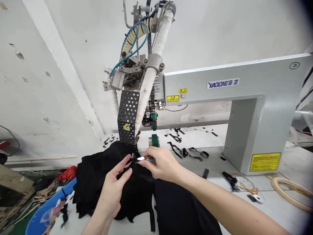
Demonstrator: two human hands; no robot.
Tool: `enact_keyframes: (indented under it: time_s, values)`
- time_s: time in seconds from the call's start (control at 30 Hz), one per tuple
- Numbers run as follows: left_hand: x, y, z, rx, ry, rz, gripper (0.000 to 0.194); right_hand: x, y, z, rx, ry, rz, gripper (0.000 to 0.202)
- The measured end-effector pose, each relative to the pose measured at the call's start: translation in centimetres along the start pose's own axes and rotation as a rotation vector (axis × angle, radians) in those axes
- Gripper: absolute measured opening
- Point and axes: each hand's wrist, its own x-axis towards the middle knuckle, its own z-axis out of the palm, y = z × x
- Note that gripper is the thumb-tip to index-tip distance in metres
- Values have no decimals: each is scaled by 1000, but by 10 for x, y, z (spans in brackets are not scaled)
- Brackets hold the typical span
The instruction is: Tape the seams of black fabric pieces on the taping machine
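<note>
Black fabric [97,173] lies bunched over the front of the table, under the machine head. My left hand [112,186] is closed at its edge, pinching a small dark bit of the cloth between thumb and fingertips. Just right of those fingertips, my right hand [158,163] is closed around thread snips [141,159], whose pale metal blades point left at the pinched bit. Most of the snips is hidden by my fingers. A smoother black panel [181,205] hangs toward me beneath my right forearm. Behind my right hand stands a green-banded roller [155,140].
A grey seam-taping machine [207,81] spans the table, its perforated black guard [128,114] close above the cloth. Black tape scraps [181,150] litter the white tabletop. A wooden hoop [276,186] lies at right. A blue tub [36,218] stands at lower left.
</note>
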Motion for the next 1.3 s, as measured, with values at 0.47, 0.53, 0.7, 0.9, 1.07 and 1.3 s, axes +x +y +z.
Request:
enact_keyframes:
  time_s: [0.47,0.53,0.7,0.9,1.07,1.3]
  values:
    - [15,-2,-25,29,35,83,58,12,1,18,247,64,107,27]
    - [34,-2,-55,114,161,165,61,9,3,26,326,57,149,28]
    - [54,-24,-130,911,470,385,57,-14,7,58,313,-132,182,28]
    - [-19,-106,-113,1380,422,248,40,-48,14,103,179,-251,-78,21]
    - [-51,-152,-101,1321,345,230,26,-64,10,145,-8,-199,-344,20]
    - [-58,-144,-110,761,329,-33,32,-75,-6,188,-117,-162,-373,13]
